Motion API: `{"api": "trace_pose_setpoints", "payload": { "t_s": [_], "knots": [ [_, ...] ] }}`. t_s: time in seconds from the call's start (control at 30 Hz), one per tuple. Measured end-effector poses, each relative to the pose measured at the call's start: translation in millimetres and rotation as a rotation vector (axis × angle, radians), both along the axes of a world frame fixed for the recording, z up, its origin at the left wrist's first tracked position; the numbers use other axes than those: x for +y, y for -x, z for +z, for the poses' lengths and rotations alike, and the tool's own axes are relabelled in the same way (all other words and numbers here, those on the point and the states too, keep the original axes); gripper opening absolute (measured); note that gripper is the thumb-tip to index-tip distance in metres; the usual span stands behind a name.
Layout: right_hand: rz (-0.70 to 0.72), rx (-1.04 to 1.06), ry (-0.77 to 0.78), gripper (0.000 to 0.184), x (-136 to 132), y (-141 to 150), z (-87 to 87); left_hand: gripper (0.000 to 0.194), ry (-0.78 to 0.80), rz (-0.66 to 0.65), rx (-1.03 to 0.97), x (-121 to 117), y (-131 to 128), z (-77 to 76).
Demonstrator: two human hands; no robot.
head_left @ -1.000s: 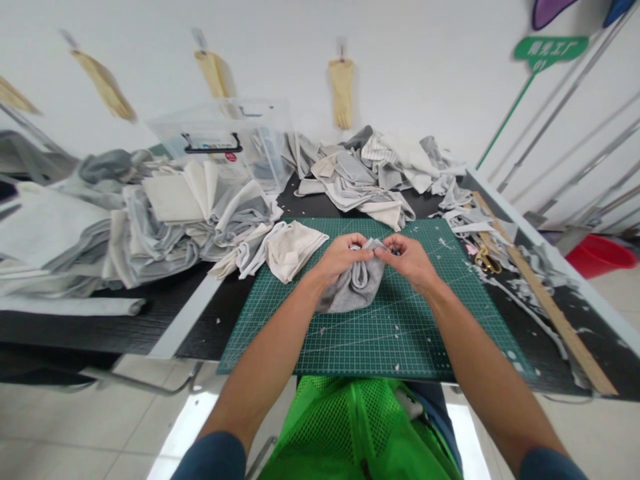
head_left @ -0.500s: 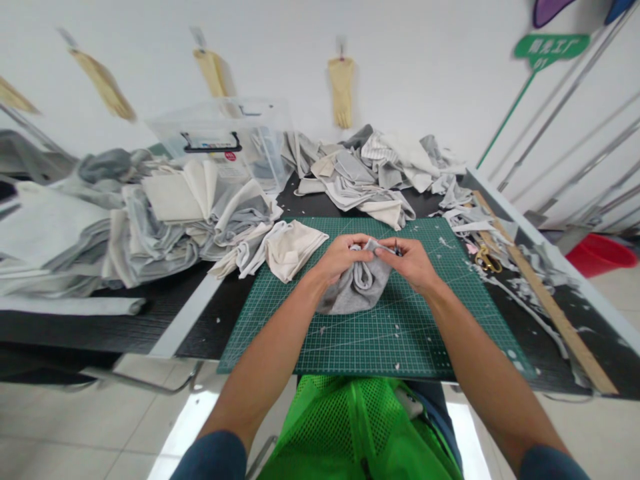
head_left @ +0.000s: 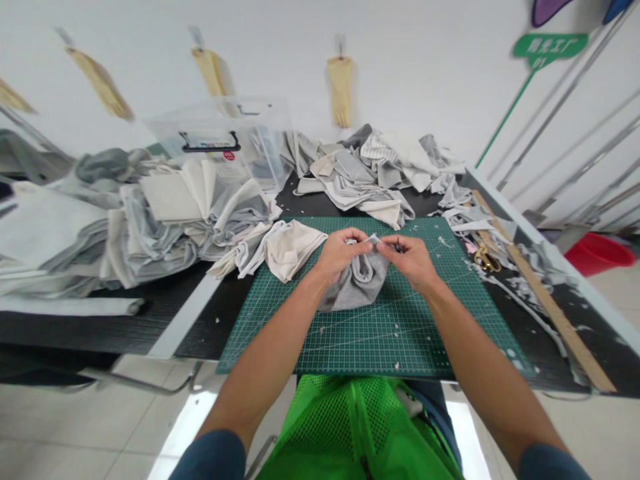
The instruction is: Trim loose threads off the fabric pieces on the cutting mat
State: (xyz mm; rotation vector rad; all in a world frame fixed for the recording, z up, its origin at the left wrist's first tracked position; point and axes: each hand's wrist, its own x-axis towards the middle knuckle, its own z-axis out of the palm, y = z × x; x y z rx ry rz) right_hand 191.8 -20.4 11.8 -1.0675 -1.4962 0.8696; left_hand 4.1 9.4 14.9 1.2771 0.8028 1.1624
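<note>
both hands (head_left: 373, 257) pinch the bunched grey cloth (head_left: 356, 283); clear bin (head_left: 220, 143) behind holds fabric.

Small sewing/fabric workshop. Green gridded cutting mat (head_left: 370, 333) on near edge of a black worktable (head_left: 195, 313), heaps of grey & cream fabric offcuts (head_left: 150, 220) left & far, gold scissors (head_left: 484, 257) + long wooden ruler (head_left: 540, 293) on right, clear plastic storage bin (head_left: 225, 143) far left, cloth glove pieces (head_left: 341, 90) hung on far white wall.
</note>
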Motion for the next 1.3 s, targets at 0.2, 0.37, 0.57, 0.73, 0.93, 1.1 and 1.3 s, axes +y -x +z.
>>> {"api": "trace_pose_setpoints", "payload": {
  "t_s": [0.2, 0.37, 0.57, 0.73, 0.93, 1.1, 1.3],
  "knots": [
    [-0.081, -0.165, -0.172, 0.024, 2.3, 0.5, -1.4, 0.036, -0.085, 0.018, 0.03, 1.1, 0.3, -1.6],
    [-0.077, -0.063, -0.14, 0.024, 0.9, 2.0, -2.8, 0.036, -0.077, 0.01, 0.035, 0.0, 0.2, -0.6],
    [-0.078, -0.017, -0.102, 0.025, 1.4, -0.3, -3.4, 0.034, -0.059, 0.017, 0.057, -2.0, -1.8, 0.4],
    [-0.054, -0.056, -0.104, 0.025, -0.6, 0.0, -1.2, 0.035, -0.119, 0.035, 0.107, -1.3, -3.0, -1.1],
    [-0.067, -0.091, -0.145, 0.029, -2.6, 4.9, 4.1, 0.031, -0.263, 0.038, 0.087, -0.8, -4.4, -3.0],
    [-0.1, -0.028, -0.138, 0.032, -1.6, 7.7, 3.1, 0.028, -0.351, 0.043, 0.111, -2.6, -3.6, 0.1],
    [-0.12, 0.006, -0.12, 0.027, -1.3, 7.5, 3.0, 0.036, -0.315, -0.005, 0.115, -2.7, -2.7, 1.7]
  ]
}}
